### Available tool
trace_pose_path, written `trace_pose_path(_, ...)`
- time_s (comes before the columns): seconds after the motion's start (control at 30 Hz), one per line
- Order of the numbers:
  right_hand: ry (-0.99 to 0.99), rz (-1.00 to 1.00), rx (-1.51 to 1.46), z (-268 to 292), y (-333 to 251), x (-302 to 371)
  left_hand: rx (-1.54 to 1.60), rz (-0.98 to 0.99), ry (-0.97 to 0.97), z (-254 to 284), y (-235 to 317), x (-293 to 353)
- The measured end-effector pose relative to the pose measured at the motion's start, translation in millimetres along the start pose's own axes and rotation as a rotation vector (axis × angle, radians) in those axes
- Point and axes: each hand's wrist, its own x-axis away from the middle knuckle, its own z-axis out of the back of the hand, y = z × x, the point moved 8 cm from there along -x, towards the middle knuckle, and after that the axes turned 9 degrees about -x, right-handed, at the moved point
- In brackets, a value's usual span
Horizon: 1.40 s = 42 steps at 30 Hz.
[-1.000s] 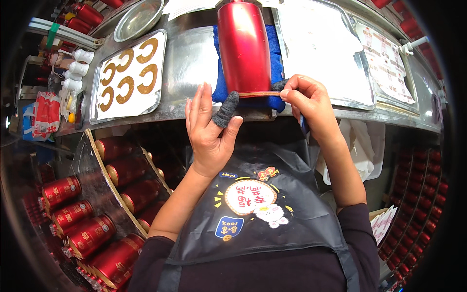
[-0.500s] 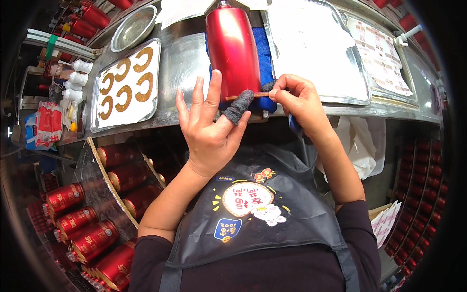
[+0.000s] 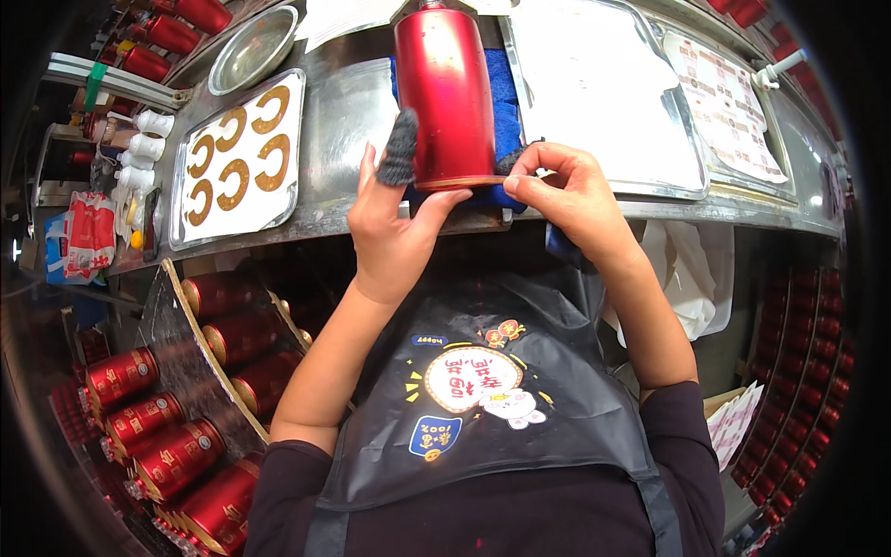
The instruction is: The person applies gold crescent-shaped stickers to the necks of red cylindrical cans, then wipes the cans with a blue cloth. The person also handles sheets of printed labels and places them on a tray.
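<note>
A glossy red bottle (image 3: 445, 102) lies on a blue cloth (image 3: 502, 84), its neck pointing away and its base toward me. My left hand (image 3: 394, 223) grips it at the base: the index finger, in a dark grey knitted finger sleeve (image 3: 400, 148), runs along the left side, and the thumb presses the base edge. A thin gold-brown strip (image 3: 464, 182) follows the base rim. At the right of the base, my right hand (image 3: 566, 190) pinches the strip's end between thumb and index finger. A dark finger covering shows partly behind that hand.
A tray (image 3: 186, 218) of gold C-shaped pieces lies left, below a metal bowl (image 3: 252, 51). To the right are a tray with white sheets (image 3: 603, 102) and a printed label sheet (image 3: 729, 111). Red bottles (image 3: 176, 455) fill racks at lower left and far right.
My left hand has shifted left and turned, its sleeved index finger going from the strip to the bottle's left side. My right hand has moved slightly left, still pinching the strip.
</note>
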Motion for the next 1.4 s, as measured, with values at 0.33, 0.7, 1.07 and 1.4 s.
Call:
trace_pose_path(0.33, 0.029, 0.063, -0.006, 6.3, -14.3, 5.2, -0.183, -0.130, 0.059, 2.5, -4.3, 39.9)
trace_pose_path(0.7, 0.026, 0.058, -0.029, 7.4, -4.0, 0.1, -0.362, -0.293, 0.029, 2.9, 20.4, 24.1)
trace_pose_path(1.07, 0.013, 0.035, 0.024, 1.3, 2.2, -4.0, -0.515, -0.376, 0.030, -10.7, 46.7, -4.3)
trace_pose_path(1.4, 0.014, 0.014, 0.009, 2.5, -8.2, 1.5, -0.099, -0.104, 0.152, 14.1, -2.1, 23.6)
